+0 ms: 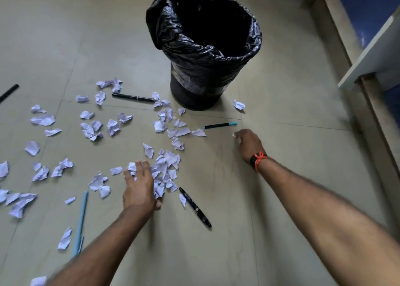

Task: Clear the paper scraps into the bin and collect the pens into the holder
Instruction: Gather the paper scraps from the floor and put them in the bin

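— Where are your hands?
— My left hand (139,186) lies spread, fingers loose, on a heap of paper scraps (166,166) on the floor (216,253). My right hand (249,143) is curled round a small scrap (234,135), near the teal-capped pen (219,125).
— And the bin?
— The bin (194,88) stands upright, far, just beyond the scraps. 3 more pens lie about: far black pen (133,97), near black pen (194,206), blue pen (81,223).

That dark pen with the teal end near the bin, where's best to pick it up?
Pinch the teal-ended pen at mid-barrel from above, fingers either side of its length. It lies flat on the floor, so only top and sides are free. The right hand is nearest but grips a scrap.
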